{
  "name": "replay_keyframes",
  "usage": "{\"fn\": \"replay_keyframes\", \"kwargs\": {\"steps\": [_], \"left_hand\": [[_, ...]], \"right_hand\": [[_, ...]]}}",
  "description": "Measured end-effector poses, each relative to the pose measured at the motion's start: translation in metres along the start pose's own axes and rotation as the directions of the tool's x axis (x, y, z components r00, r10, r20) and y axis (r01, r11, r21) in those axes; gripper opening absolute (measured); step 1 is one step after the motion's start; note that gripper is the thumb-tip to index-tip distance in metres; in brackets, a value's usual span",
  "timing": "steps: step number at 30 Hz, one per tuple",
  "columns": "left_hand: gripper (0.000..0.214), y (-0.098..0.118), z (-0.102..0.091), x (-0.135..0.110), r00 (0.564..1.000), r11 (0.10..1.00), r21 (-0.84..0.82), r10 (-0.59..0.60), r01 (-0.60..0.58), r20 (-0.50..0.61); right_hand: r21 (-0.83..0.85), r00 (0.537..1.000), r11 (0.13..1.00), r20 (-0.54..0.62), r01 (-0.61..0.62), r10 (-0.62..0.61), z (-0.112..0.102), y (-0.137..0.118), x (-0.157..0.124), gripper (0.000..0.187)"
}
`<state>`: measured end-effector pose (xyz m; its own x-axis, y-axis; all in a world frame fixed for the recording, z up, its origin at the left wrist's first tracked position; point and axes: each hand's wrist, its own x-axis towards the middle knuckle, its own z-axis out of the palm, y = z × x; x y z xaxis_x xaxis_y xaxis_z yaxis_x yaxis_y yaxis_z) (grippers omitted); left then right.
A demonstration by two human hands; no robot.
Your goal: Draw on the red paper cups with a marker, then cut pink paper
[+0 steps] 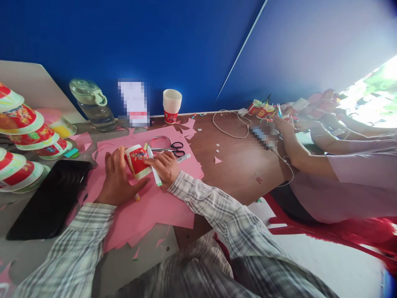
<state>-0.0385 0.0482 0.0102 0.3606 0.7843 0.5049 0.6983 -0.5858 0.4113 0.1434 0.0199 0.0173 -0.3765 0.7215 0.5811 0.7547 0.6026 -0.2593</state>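
Note:
My left hand (116, 178) wraps round the side of a red and white paper cup (137, 160) that lies tilted on a sheet of pink paper (149, 207). My right hand (166, 167) pinches a white marker with a green tip (154, 167) against the cup's side. Both sleeves are grey plaid. Just behind the cup lie black-handled scissors (173, 149) and a clear tape ring (159, 142).
Stacks of red printed cups (25, 132) lie at the left beside a black tablet (49, 196). A water bottle (93, 105) and a cup stack (171, 105) stand by the blue wall. Another person's arms (310, 149) work at the right, near a white cable (229, 124).

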Motion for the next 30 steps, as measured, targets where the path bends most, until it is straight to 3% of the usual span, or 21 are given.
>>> {"fn": "replay_keyframes", "kwargs": {"steps": [5,13,19,24,30], "left_hand": [[0.096,0.006,-0.002,0.0,0.997,0.998,0.013,0.069,-0.068,-0.025],[0.082,0.002,-0.002,0.001,0.999,0.994,-0.108,0.026,-0.028,-0.018],[0.082,-0.001,0.0,0.0,0.998,0.989,-0.135,0.061,-0.06,0.003],[0.088,-0.004,0.004,-0.001,0.99,0.985,-0.141,0.116,-0.104,0.075],[0.094,-0.004,0.001,-0.003,0.977,0.984,-0.176,0.017,0.021,0.213]], "right_hand": [[-0.018,0.998,0.999,-0.03,0.046,-0.047,0.0,-0.007,-0.001,0.033],[0.262,0.989,0.964,-0.15,0.052,-0.012,-0.006,-0.016,0.0,0.04],[0.373,0.993,0.927,-0.096,-0.027,0.067,-0.01,-0.017,0.001,0.037],[0.322,0.99,0.941,-0.048,-0.107,0.129,-0.008,-0.017,0.001,0.038],[0.262,0.996,0.961,0.033,-0.084,0.078,-0.003,-0.014,-0.001,0.034]]}}
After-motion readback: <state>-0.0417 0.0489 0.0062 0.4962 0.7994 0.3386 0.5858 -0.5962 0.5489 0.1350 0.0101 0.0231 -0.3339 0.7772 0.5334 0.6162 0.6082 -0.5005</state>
